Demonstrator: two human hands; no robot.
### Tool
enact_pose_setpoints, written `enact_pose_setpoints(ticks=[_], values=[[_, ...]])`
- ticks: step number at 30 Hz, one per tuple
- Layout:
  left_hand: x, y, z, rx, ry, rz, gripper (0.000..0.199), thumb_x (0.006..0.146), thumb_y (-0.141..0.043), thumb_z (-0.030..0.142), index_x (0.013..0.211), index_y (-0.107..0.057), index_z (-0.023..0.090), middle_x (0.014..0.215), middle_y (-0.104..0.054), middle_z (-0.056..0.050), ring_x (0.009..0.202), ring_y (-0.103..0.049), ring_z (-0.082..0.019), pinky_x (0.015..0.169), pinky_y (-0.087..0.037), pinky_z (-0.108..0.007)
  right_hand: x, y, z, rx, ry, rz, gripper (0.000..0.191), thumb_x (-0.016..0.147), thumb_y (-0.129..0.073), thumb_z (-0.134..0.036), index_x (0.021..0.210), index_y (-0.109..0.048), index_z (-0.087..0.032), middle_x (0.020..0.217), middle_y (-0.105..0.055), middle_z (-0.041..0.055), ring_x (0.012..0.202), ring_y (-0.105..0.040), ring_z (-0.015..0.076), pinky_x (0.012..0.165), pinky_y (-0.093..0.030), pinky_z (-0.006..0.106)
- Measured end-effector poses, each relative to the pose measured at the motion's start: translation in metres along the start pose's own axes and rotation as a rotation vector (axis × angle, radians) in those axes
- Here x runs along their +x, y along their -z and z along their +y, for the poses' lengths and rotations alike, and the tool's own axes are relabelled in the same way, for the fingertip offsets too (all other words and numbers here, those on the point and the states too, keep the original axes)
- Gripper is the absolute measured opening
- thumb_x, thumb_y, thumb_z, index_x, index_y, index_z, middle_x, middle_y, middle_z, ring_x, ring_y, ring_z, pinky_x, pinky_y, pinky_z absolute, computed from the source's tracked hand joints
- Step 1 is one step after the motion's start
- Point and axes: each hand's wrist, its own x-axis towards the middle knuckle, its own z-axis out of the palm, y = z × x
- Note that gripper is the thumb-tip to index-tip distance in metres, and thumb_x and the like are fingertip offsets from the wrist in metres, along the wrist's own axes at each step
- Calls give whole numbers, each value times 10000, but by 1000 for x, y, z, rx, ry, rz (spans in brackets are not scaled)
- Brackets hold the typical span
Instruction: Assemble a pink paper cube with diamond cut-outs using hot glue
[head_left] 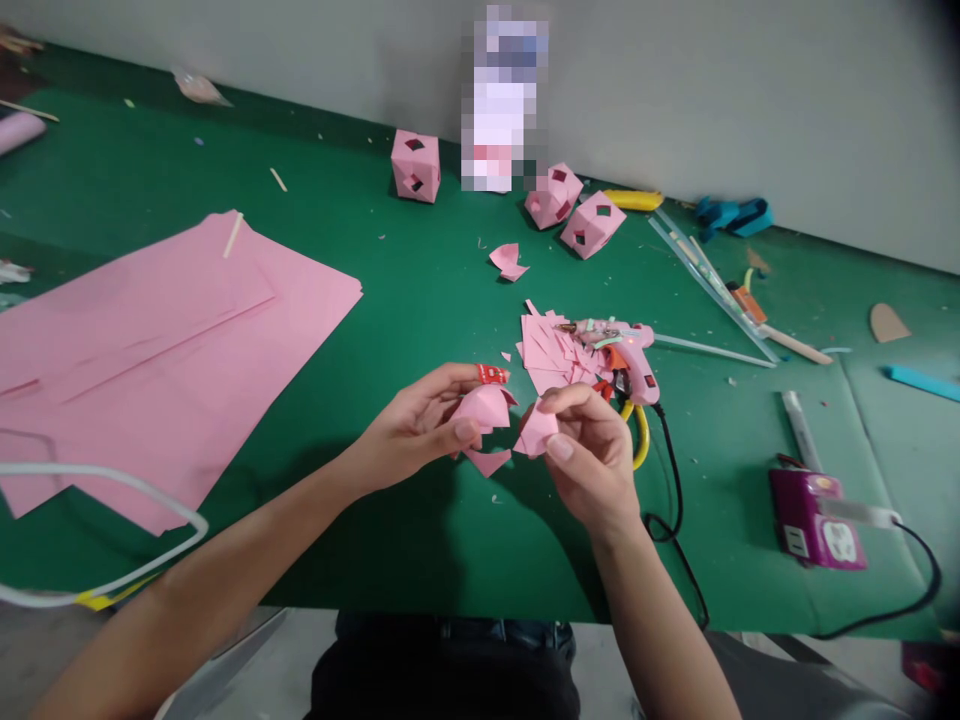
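My left hand (435, 415), with a red patterned bandage on one fingertip, grips a partly formed pink paper shape (486, 408) with folded faces and pointed flaps. Just to its right, my right hand (592, 455) pinches a smaller folded pink paper piece (538, 432) between thumb and fingers. A narrow gap shows between the two papers. Beyond my right hand a pink hot glue gun (626, 345) lies across a heap of cut pink paper pieces (547, 345). A loose folded pink scrap (509, 262) rests farther back.
Large pink paper sheets (285, 300) cover the left of the green table (420, 540). Pink paper polyhedra (416, 165) stand near the wall. Glue sticks (716, 285) and an orange-handled cutter (748, 303) lie at right. The gun's black cord (679, 490) trails near a purple box (814, 515).
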Motion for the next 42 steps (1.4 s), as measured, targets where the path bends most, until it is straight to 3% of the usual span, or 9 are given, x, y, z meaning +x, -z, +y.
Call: enact_pose_setpoints(ticks=[6, 9, 11, 14, 18, 26, 30, 32, 42], values=[[0, 0, -2, 44, 162, 50, 552, 883, -742, 568, 1267, -616, 193, 835, -664, -8, 616, -557, -94, 555, -488, -208, 3, -4, -2, 45, -15, -12, 270, 831, -839, -244, 1079, -739, -281, 848, -715, -15, 663, -631, 94, 622, -547, 200], [-2, 0, -3, 1, 196, 27, 545, 893, -736, 556, 1294, -620, 205, 868, -679, -17, 644, -572, -96, 573, -488, -206, 4, -4, -1, 12, -37, -1, 272, 824, -846, -254, 1074, -743, -282, 858, -731, -9, 668, -647, 101, 631, -565, 211], [-3, 0, -2, -67, 204, -29, 626, 813, -840, 495, 1332, -607, 234, 983, -704, -38, 736, -622, -116, 615, -511, -207, 4, -4, -1, -19, -46, 16, 264, 816, -851, -270, 1059, -747, -276, 850, -734, -5, 660, -648, 109, 633, -573, 226], [-4, -2, 1, -138, 244, -77, 806, 643, -976, 259, 1351, -591, 278, 1161, -699, -52, 915, -671, -157, 731, -551, -226, 4, -3, -3, -51, -47, 43, 247, 810, -855, -295, 1034, -755, -265, 814, -727, -3, 636, -639, 114, 631, -576, 242], [-3, -5, 5, -179, 295, -25, 721, 674, -941, 158, 1308, -612, 259, 1159, -691, -41, 918, -673, -134, 767, -555, -216, 3, -1, -4, -65, -45, 61, 239, 821, -853, -319, 1036, -766, -263, 816, -732, 2, 645, -645, 115, 632, -570, 242], [-3, -2, 1, -173, 263, 26, 655, 701, -929, 181, 1290, -648, 233, 1167, -717, -57, 1020, -689, -181, 861, -561, -264, 1, 0, -2, -167, -17, 69, 245, 833, -847, -321, 1069, -785, -300, 908, -737, 6, 673, -634, 123, 609, -561, 260], [-3, -1, -1, -157, 264, 49, 694, 687, -934, 163, 1311, -638, 237, 1208, -712, -74, 1052, -692, -201, 869, -574, -290, 3, 2, 0, -218, 32, 66, 209, 855, -822, -303, 1060, -815, -343, 1141, -688, 43, 979, -666, 183, 671, -583, 272], [-2, -1, -2, -157, 261, 51, 697, 680, -936, 152, 1303, -635, 240, 1216, -708, -74, 1040, -696, -196, 857, -582, -290, 4, 3, 1, -238, 49, 60, 200, 861, -817, -305, 1055, -822, -352, 1120, -677, 48, 1077, -647, 206, 728, -593, 291], [1, 0, -8, -175, 183, 51, 666, 680, -939, 171, 1259, -624, 263, 1263, -707, -73, 1067, -701, -218, 856, -578, -306, 5, 0, 1, -276, 70, 54, 209, 844, -833, -278, 1042, -824, -346, 1026, -704, 41, 1029, -657, 201, 780, -600, 318]])
